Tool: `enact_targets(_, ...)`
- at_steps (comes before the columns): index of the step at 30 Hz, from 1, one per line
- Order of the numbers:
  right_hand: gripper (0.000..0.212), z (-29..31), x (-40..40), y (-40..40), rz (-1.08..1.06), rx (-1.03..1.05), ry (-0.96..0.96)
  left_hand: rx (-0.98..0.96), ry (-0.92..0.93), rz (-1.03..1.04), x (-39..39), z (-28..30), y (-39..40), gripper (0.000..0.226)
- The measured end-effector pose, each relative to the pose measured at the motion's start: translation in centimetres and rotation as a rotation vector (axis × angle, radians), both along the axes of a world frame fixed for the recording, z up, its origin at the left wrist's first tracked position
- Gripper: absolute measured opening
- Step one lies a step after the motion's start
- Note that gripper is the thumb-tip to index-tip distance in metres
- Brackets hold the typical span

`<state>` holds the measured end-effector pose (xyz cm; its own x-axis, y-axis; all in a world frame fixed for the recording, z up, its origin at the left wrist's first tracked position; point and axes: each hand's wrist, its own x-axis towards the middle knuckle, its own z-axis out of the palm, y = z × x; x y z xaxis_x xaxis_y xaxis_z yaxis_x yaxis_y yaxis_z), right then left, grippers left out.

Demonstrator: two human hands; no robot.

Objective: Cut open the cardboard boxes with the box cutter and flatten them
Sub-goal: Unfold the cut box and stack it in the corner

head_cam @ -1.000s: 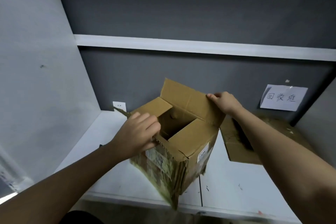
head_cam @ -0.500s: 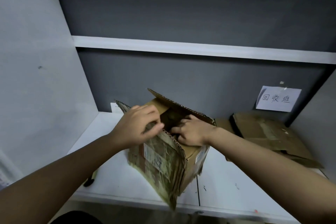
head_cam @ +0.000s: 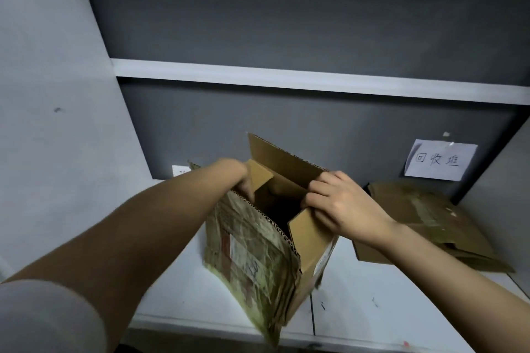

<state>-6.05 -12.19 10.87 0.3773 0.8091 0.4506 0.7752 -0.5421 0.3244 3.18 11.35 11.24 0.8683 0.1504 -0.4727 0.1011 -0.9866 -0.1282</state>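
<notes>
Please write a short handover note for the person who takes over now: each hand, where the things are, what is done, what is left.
Left hand: grips the left top edge of the open box.
Right hand: grips the right flap of the same box.
The box stands on the white table, top flaps open, not flattened.
Flattened cardboard lies at the right, below the paper sign.
Box cutter: not in view.
Left to do: open this box out and flatten it.
</notes>
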Motion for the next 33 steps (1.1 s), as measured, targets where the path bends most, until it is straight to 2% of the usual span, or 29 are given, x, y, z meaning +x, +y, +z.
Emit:
enact_targets(4, 0.028, -0.3, -0.9, -0.7, -0.033, 0.083, 0.108, 0.064, 0.089, 0.054, 0.9, -0.9, 0.2, 0.098)
enact_targets(6, 0.031, -0.4, -0.8, -1.1, -0.047, 0.165, 0.164, 0.043, 0.129, 0.074, 1.1, -0.9, 0.5, 0.092)
enact_targets(10, 0.044, -0.8, -0.5, -1.8, -0.07, 0.345, 0.218, -0.121, 0.116, 0.027, 0.7, 0.4, 0.9, 0.038)
enact_targets(12, 0.047, -1.0, -0.4, -2.1, -0.086, 0.433, 0.233, -0.241, -0.007, 0.057, -0.3, 1.8, 1.5, 0.04)
enact_targets(16, 0.037, -1.8, -0.6, -2.6, -0.125, 0.585, 0.237, -0.296, -0.274, 0.06, -0.7, 3.1, 4.4, 0.038)
enact_targets(21, 0.036, -3.5, -1.3, -3.0, -0.156, 0.84, 0.241, -0.441, -0.454, 0.077, -1.5, 2.7, 7.6, 0.035)
enact_targets(25, 0.035, -4.5, -2.2, -2.7, -0.189, 1.037, 0.234, -0.57, -0.497, 0.138, -2.4, 1.7, 8.3, 0.035)
enact_targets(27, 0.034, -4.9, -2.5, -2.2, -0.201, 1.113, 0.304, -0.667, -0.502, 0.167, -2.7, 1.6, 8.5, 0.024)
enact_targets(30, 0.033, -5.2, -2.8, -1.4, -0.186, 1.088, 0.396, -0.879, -0.448, 0.24, -3.6, 1.6, 9.2, 0.029)
enact_targets(33, 0.034, -4.9, -3.0, -1.5, -0.166, 1.024, 0.406, -1.051, -0.362, 0.304, -4.6, 1.3, 9.7, 0.027)
